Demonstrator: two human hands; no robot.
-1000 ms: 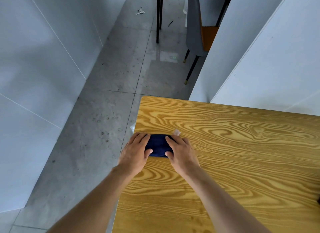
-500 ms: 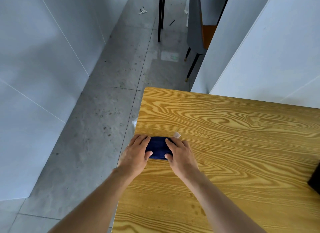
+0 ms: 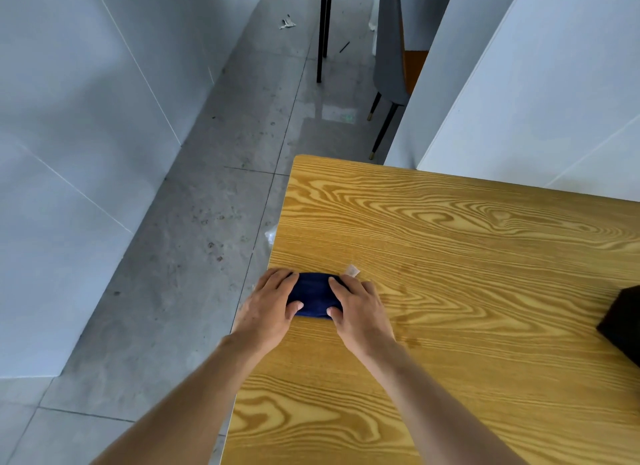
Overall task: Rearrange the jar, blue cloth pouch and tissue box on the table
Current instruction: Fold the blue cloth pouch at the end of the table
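Gripping the blue cloth pouch (image 3: pixel 314 298) from both ends, the person is keeping it flat on the table (image 3: pixel 450 257), close to the table's left edge. The left hand (image 3: pixel 272 305) is wrapping the pouch's left end, with the fingers lying over the top and the thumb curling in against the near side. The right hand (image 3: pixel 360 307) is mirroring this on the right end, fingers over the top and thumb pinching the near edge. Neither hand is spread wide; both are closing lightly around the soft fabric rather than clamping it.

The two-handed hold is probably serving to keep the limp cloth compact and square, since a soft pouch is likely to sag or unfold when held at one point only. Whether the pouch is being pressed down into place or gathered for a lift cannot be told from this view. A small pale tag (image 3: pixel 352 270) is lying on the wood just beyond the right fingers; whether it is attached to the pouch cannot be told.

A dark object (image 3: pixel 623 326) is sitting at the right edge of the view, well apart from the hands; it is cropped, so its identity cannot be confirmed. The jar and tissue box are not identifiable here.

Because the pouch is resting so near the table edge, any shift to the left is risking a drop to the floor (image 3: pixel 190 257).
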